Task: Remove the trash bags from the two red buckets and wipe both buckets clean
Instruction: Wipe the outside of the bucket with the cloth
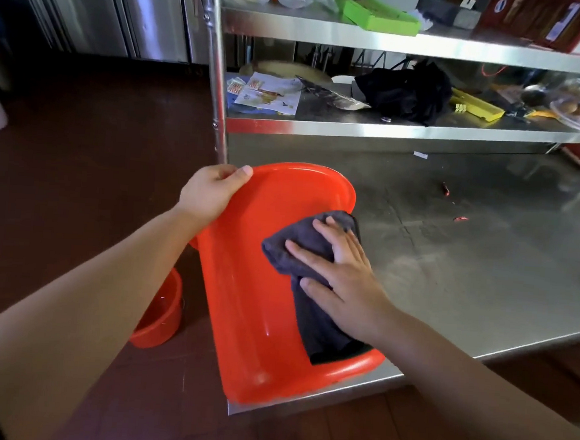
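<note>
A red bucket [249, 285] lies on its side at the left end of a steel table [467, 266]. My left hand [211, 193] grips the bucket's far end, thumb over its edge. My right hand [339, 275] lies flat with straight fingers on a dark grey cloth [300, 248], pressing it against the bucket's outer wall. The cloth hangs down past my wrist toward the bucket's near rim. A second red bucket [161, 317] stands upright on the floor below my left forearm, partly hidden by it.
A steel shelf rack [391, 130] rises behind the table, its post just beyond my left hand. On its shelf lie a crumpled black bag [407, 90], papers and yellow items. Small red scraps [460, 218] lie on the table. Steel cabinets stand at the far left.
</note>
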`<control>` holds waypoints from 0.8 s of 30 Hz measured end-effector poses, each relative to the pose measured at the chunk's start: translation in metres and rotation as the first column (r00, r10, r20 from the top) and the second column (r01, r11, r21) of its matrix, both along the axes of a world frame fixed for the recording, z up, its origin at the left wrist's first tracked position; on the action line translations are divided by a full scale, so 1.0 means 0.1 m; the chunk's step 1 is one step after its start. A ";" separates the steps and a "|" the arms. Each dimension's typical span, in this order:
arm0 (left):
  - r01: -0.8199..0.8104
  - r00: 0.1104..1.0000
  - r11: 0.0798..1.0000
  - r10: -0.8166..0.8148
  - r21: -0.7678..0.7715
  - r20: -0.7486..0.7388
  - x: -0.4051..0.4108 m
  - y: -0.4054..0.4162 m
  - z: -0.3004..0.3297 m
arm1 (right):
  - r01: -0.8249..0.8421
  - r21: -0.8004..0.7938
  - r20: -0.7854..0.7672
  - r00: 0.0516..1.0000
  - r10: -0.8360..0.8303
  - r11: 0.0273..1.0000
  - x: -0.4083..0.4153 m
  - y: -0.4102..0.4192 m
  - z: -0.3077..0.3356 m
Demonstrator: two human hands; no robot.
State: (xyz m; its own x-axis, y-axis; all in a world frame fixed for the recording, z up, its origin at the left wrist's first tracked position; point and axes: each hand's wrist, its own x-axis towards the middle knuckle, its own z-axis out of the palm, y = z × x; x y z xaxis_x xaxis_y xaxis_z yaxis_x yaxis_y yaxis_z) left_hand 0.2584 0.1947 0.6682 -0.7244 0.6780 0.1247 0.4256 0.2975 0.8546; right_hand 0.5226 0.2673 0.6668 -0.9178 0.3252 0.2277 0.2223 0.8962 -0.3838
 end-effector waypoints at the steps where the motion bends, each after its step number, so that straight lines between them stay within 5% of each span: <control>1: 0.019 0.998 0.999 -0.021 0.040 0.053 -0.01 -0.03 -0.01 | -0.026 0.014 0.019 0.999 0.026 1.000 0.09 -0.07 -0.02; 7: 0.052 0.994 0.995 -0.060 0.087 0.093 -0.01 -0.08 0.00 | -0.142 0.098 0.053 0.989 0.137 0.985 0.48 -0.36 -0.13; 13: 0.101 0.957 0.975 -0.150 -0.199 -0.250 0.28 0.30 0.36 | -0.183 0.189 0.049 0.983 0.177 0.965 0.44 -0.48 -0.12; 19: -0.003 1.000 0.970 -0.001 -0.242 -0.014 0.26 0.42 0.39 | -0.131 0.122 -0.006 0.991 0.132 0.984 0.16 -0.23 -0.10; 24: -0.084 0.985 0.991 0.099 -0.103 0.143 0.27 0.31 0.36 | 0.007 -0.005 -0.125 0.992 -0.008 1.000 -0.39 0.22 0.04</control>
State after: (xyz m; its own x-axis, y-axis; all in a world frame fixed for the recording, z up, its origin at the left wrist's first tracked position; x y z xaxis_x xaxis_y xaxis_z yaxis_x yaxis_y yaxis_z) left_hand 0.2858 0.2255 0.7041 -0.7895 0.6116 -0.0504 0.2644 0.4131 0.8715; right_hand 0.4837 0.2894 0.6713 -0.8799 0.3333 0.3387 0.1792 0.8928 -0.4132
